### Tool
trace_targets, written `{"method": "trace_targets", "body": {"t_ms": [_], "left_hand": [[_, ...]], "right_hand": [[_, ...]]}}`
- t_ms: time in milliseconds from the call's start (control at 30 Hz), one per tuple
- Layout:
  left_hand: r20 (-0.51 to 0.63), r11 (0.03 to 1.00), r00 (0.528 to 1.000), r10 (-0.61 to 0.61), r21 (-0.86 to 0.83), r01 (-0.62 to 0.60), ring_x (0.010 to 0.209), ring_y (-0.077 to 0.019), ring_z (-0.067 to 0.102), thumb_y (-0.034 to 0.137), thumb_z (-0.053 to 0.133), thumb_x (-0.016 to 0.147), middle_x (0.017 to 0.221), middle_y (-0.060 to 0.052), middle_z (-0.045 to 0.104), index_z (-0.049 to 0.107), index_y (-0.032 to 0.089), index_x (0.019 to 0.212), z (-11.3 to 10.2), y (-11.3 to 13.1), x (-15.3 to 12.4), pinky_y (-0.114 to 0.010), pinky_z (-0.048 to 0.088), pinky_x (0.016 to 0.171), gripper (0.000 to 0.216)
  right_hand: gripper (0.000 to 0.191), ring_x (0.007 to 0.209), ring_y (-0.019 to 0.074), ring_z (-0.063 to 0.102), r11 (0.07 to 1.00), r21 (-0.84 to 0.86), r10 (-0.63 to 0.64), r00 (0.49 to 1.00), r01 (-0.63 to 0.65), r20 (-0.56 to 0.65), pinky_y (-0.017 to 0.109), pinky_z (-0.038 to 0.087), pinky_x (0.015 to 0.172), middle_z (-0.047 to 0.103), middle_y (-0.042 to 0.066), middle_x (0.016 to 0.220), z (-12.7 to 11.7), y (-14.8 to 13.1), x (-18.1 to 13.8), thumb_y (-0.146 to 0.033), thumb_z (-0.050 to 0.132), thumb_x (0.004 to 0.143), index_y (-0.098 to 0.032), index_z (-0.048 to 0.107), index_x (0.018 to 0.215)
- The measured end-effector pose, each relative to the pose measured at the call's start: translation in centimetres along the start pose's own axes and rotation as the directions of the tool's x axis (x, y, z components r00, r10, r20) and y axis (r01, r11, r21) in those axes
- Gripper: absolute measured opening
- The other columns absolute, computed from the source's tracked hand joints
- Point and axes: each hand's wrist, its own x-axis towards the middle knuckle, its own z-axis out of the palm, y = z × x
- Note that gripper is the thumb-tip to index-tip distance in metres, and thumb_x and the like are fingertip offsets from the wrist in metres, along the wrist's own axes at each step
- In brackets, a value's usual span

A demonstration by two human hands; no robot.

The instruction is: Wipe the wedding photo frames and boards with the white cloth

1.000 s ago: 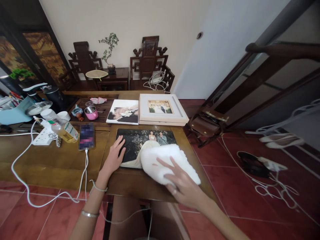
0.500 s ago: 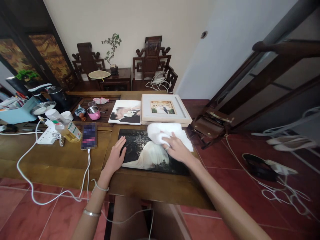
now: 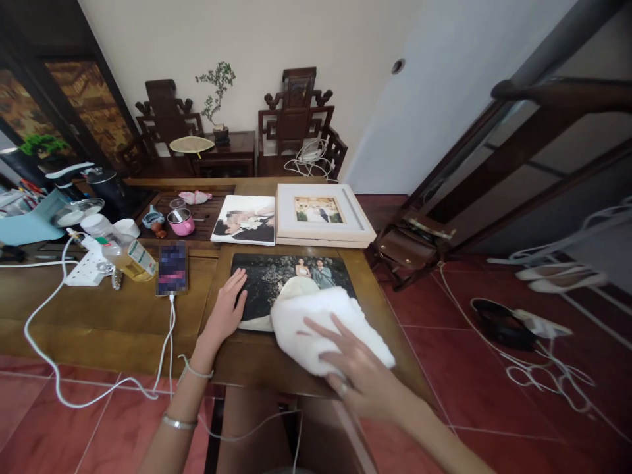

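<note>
A dark wedding photo print (image 3: 257,280) lies flat near the front of the wooden table, showing a couple and a long pale gown. My left hand (image 3: 230,306) rests on its left edge, fingers extended and flat, holding nothing. With my right hand (image 3: 353,359) I hold a fluffy white cloth (image 3: 306,322), my fingers spread over its top and my thumb by its near edge. The cloth covers the lower right of the print and overhangs its front edge onto the table.
Behind the print stand a white-framed photo (image 3: 363,227) and a smaller photo panel (image 3: 247,220). To the left are a phone (image 3: 172,266) on a charging cable, a bottle (image 3: 135,260), a power strip (image 3: 89,266) and a pink cup (image 3: 181,222). A brown bag (image 3: 412,247) hangs right.
My right hand has drawn the white cloth from the print's upper right toward me, uncovering the couple. Its fingers have spread out. My left hand stays on the left edge.
</note>
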Motion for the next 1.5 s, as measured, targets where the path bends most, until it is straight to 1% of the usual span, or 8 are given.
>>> {"method": "trace_targets", "body": {"t_ms": [200, 367, 500, 767, 900, 1067, 1333, 1500], "left_hand": [[-0.004, 1.0, 1.0, -0.001, -0.022, 0.001, 0.136, -0.0208, 0.033, 0.028, 0.038, 0.093, 0.141, -0.01, 0.044, 0.047, 0.02, 0.131, 0.0, -0.1, -0.1, -0.047, 0.028, 0.111, 0.04], [0.007, 1.0, 1.0, -0.006, -0.02, 0.006, 0.135, -0.0205, 0.033, 0.028, 0.037, 0.093, 0.141, -0.012, 0.044, 0.048, 0.017, 0.13, -0.1, 0.0, 0.0, -0.046, 0.027, 0.112, 0.04], [-0.006, 1.0, 1.0, 0.0, -0.029, 0.0, 0.136, -0.021, 0.033, 0.029, 0.038, 0.093, 0.141, -0.011, 0.044, 0.047, 0.019, 0.131, -0.1, -0.2, 0.0, -0.048, 0.028, 0.111, 0.04], [0.012, 1.0, 1.0, -0.007, -0.013, 0.007, 0.136, -0.0208, 0.032, 0.028, 0.036, 0.094, 0.142, -0.011, 0.043, 0.047, 0.019, 0.131, 0.1, -0.3, 0.0, -0.047, 0.027, 0.111, 0.04], [0.037, 1.0, 0.999, -0.025, 0.015, 0.024, 0.137, -0.0203, 0.031, 0.028, 0.035, 0.094, 0.143, -0.013, 0.04, 0.047, 0.015, 0.131, 0.0, -0.1, 0.1, -0.045, 0.026, 0.112, 0.041], [0.017, 1.0, 1.0, -0.015, -0.011, 0.016, 0.136, -0.0203, 0.032, 0.029, 0.036, 0.094, 0.141, -0.011, 0.043, 0.048, 0.018, 0.13, 0.0, 0.0, 0.1, -0.045, 0.026, 0.112, 0.04], [0.028, 1.0, 0.999, -0.019, -0.005, 0.019, 0.136, -0.0205, 0.031, 0.027, 0.035, 0.094, 0.142, -0.012, 0.042, 0.047, 0.017, 0.13, -0.1, 0.1, 0.0, -0.046, 0.026, 0.112, 0.04], [0.014, 1.0, 1.0, -0.016, -0.018, 0.016, 0.136, -0.0212, 0.032, 0.028, 0.036, 0.094, 0.142, -0.012, 0.043, 0.047, 0.017, 0.131, 0.0, 0.1, 0.0, -0.046, 0.027, 0.111, 0.04]], "right_hand": [[0.026, 0.126, 0.0302, 0.044, 0.989, -0.079, 0.117, 0.991, -0.122, -0.064, 0.059, 0.02, 0.108, 0.056, 0.013, 0.128, 0.0, 6.3, 7.5, -0.016, 0.04, 0.081, -0.018, 0.063, 0.094], [0.029, 0.102, 0.028, 0.061, 0.962, -0.099, 0.247, 0.965, -0.255, -0.091, 0.056, 0.024, 0.105, 0.068, 0.012, 0.108, -0.9, 8.9, 12.4, -0.019, 0.037, 0.086, -0.015, 0.062, 0.1], [0.03, 0.115, 0.0305, 0.053, 0.963, -0.103, 0.24, 0.965, -0.251, -0.103, 0.059, 0.021, 0.105, 0.063, 0.015, 0.116, -0.3, 7.7, 11.7, -0.017, 0.038, 0.084, -0.014, 0.062, 0.101], [0.027, 0.134, 0.0296, 0.03, 1.0, -0.003, 0.013, 0.997, -0.013, -0.074, 0.063, 0.01, 0.11, 0.051, 0.012, 0.134, 2.3, -1.6, 1.9, -0.009, 0.046, 0.068, -0.019, 0.065, 0.086], [0.024, 0.135, 0.0295, 0.029, 0.999, 0.039, -0.018, 1.0, 0.018, 0.0, 0.064, 0.009, 0.109, 0.051, 0.009, 0.134, 2.3, -3.4, 0.4, -0.009, 0.047, 0.065, -0.02, 0.063, 0.079], [0.026, 0.129, 0.0296, 0.04, 0.998, -0.02, 0.064, 0.996, -0.066, -0.067, 0.062, 0.018, 0.108, 0.052, 0.017, 0.132, 1.8, -0.4, 4.1, -0.012, 0.044, 0.075, -0.017, 0.064, 0.09], [0.033, 0.117, 0.0302, 0.052, 0.969, -0.075, 0.233, 0.971, -0.237, -0.054, 0.057, 0.025, 0.103, 0.063, 0.015, 0.118, 0.0, 5.8, 14.3, -0.018, 0.037, 0.086, -0.013, 0.061, 0.108], [0.033, 0.128, 0.0306, 0.04, 0.962, -0.095, 0.247, 0.966, -0.254, -0.08, 0.06, 0.017, 0.105, 0.056, 0.016, 0.127, 0.9, 5.8, 14.4, -0.017, 0.038, 0.084, -0.013, 0.061, 0.108]]}}
